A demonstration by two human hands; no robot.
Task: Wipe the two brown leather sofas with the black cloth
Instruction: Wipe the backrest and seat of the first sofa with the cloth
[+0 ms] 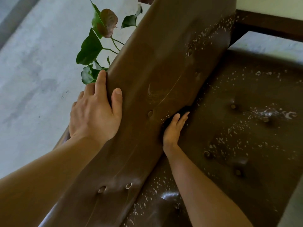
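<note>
Two hands: both of mine are working on one brown leather sofa, bare forearms reaching in from the bottom edge.
Left hand: I am gripping the outer edge of the sofa's backrest, thumb lying on its front face, fingers wrapping over the rim toward the wall side.
Right hand: I am pushing it, fingers straight and together, into the crease where the backrest is meeting the seat; a dark shape is sitting just beyond my fingertips, and I cannot tell whether it is the black cloth or shadow.
Backrest axis: it is running long from lower left to upper right, buttons dotting its face.
Room on the left: pale floor is lying open beside the backrest's edge.
Seat: it is spreading to the right of the crease, tufted with buttons and speckled with whitish flecks, some gleaming wet.
Plant: green leaves are poking up just past my left fingers, against the backrest's rim.
Far end: a dark wooden frame is bordering the sofa's upper right corner.
</note>
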